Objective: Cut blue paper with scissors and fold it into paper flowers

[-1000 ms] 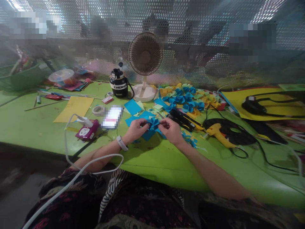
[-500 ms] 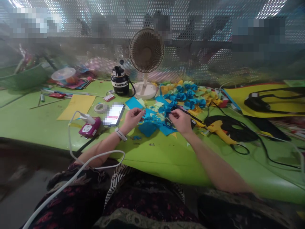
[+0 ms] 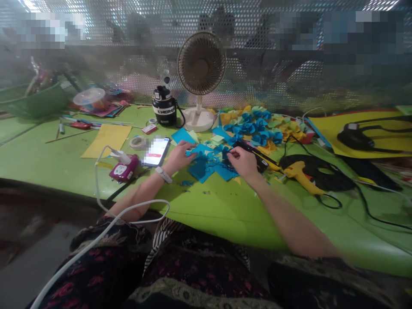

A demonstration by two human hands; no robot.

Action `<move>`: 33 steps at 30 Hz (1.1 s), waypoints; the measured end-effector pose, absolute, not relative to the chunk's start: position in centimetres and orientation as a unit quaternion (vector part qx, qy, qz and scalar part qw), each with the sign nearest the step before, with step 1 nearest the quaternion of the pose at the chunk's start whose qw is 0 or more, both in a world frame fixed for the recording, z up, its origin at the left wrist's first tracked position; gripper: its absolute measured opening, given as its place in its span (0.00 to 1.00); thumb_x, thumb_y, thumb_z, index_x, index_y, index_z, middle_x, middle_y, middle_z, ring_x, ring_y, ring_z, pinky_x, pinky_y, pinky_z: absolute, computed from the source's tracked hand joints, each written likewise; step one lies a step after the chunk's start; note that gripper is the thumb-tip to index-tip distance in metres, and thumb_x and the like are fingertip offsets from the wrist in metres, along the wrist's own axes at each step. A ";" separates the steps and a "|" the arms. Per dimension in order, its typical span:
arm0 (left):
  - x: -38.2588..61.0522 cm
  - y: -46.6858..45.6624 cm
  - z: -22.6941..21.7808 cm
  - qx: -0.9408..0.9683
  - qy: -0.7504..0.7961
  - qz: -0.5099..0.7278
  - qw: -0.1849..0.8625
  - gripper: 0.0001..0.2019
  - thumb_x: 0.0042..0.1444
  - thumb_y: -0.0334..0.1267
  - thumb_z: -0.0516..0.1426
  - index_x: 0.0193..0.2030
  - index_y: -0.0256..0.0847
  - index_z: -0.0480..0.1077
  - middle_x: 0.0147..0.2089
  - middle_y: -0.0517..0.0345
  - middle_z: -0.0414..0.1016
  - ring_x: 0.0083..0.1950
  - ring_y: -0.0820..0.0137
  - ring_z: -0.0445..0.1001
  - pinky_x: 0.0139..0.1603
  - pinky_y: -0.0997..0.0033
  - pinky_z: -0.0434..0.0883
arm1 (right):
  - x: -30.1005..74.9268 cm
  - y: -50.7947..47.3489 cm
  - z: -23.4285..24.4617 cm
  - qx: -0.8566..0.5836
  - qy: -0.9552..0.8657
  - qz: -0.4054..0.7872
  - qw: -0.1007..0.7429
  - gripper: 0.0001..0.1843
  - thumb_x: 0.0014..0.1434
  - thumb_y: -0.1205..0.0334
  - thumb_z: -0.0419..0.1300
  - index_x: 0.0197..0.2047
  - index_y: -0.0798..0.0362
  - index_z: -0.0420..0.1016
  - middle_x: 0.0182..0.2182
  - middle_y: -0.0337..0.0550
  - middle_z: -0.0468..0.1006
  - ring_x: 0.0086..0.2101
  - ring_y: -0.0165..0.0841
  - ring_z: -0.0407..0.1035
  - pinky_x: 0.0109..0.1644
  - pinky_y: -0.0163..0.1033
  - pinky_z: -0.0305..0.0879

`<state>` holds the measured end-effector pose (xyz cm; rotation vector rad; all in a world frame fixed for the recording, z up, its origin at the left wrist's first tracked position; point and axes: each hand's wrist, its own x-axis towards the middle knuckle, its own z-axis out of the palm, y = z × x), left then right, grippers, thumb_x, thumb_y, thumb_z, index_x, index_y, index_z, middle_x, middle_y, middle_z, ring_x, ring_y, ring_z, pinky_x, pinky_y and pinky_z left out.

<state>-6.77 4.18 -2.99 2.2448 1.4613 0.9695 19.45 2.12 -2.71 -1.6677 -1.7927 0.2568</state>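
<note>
Resting the left hand (image 3: 179, 158) over the near edge of a messy heap of cut blue paper squares (image 3: 206, 167), fingers stretched out long and fairly flat, nothing pinched as far as visible. Bunching the right hand (image 3: 241, 164) at the other side of the heap, fingertips (image 3: 229, 155) drawn in narrow right by some small blue paper bits, though no way to tell if actually gripping one. Black handled tool (image 3: 254, 153) lying just beside those fingers, maybe touching, hard to say. Heap sitting on a bright green tabletop (image 3: 48, 165), right between both hands. Left of all that, a smartphone (image 3: 156, 151) with a blurred screen, plus a magenta charger (image 3: 124, 168) with a white cable (image 3: 99, 189) looping toward the lap. White watch band (image 3: 163, 174) on the left wrist. Farther back, a big pile of blue and yellow paper flowers (image 3: 254, 128), a small desk fan (image 3: 201, 64) and a black ENERGY bottle (image 3: 164, 106). Yellow glue gun (image 3: 301, 178) off to the right, black cord (image 3: 322, 178) tangled around it.
</note>
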 end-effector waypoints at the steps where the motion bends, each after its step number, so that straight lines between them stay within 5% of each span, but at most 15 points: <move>1: -6.7 4.2 -3.2 0.800 0.496 0.313 0.126 0.17 0.57 0.41 0.60 0.51 0.39 0.76 0.51 0.45 0.74 0.50 0.60 0.75 0.52 0.60 0.74 | 19.3 2.1 -2.8 -0.638 -0.692 0.093 0.326 0.08 0.58 0.57 0.60 0.34 0.52 0.77 0.31 0.45 0.82 0.33 0.38 0.76 0.37 0.39 0.65; 4: -6.3 4.4 -3.6 0.835 0.473 0.269 0.086 0.17 0.56 0.41 0.61 0.51 0.38 0.76 0.56 0.42 0.72 0.58 0.54 0.71 0.62 0.51 0.68 | 18.7 2.2 -3.0 -0.635 -0.703 0.076 0.311 0.08 0.59 0.57 0.59 0.36 0.51 0.78 0.32 0.45 0.83 0.34 0.38 0.76 0.37 0.39 0.65; 13: -6.5 5.0 -4.6 0.818 0.502 0.254 0.124 0.14 0.53 0.39 0.61 0.46 0.38 0.76 0.50 0.45 0.76 0.56 0.55 0.72 0.60 0.53 0.69 | 18.5 2.7 -3.0 -0.605 -0.730 0.089 0.306 0.12 0.62 0.56 0.58 0.44 0.50 0.80 0.37 0.45 0.84 0.37 0.38 0.77 0.40 0.39 0.66; 18: -6.9 5.2 -4.5 0.800 0.518 0.259 0.158 0.10 0.50 0.40 0.64 0.39 0.39 0.76 0.46 0.48 0.75 0.51 0.57 0.74 0.55 0.56 0.71 | 19.7 1.7 -0.5 -0.611 -0.741 0.055 0.274 0.12 0.63 0.58 0.57 0.44 0.51 0.80 0.38 0.45 0.84 0.37 0.37 0.76 0.40 0.38 0.65; 26: -6.9 4.8 -3.8 0.762 0.510 0.343 0.204 0.07 0.49 0.41 0.65 0.31 0.41 0.75 0.40 0.51 0.78 0.43 0.62 0.76 0.47 0.61 0.73 | 20.4 0.2 0.8 -0.680 -0.732 0.015 0.023 0.13 0.58 0.53 0.61 0.41 0.53 0.78 0.42 0.52 0.80 0.38 0.43 0.75 0.32 0.40 0.60; 33: -6.1 4.0 -4.1 0.676 0.467 0.412 0.394 0.13 0.50 0.48 0.65 0.32 0.40 0.73 0.28 0.56 0.77 0.29 0.68 0.77 0.32 0.69 0.72 | 19.9 1.3 -0.5 -0.678 -0.732 0.040 0.042 0.12 0.54 0.52 0.64 0.36 0.52 0.77 0.39 0.53 0.81 0.37 0.45 0.75 0.34 0.41 0.62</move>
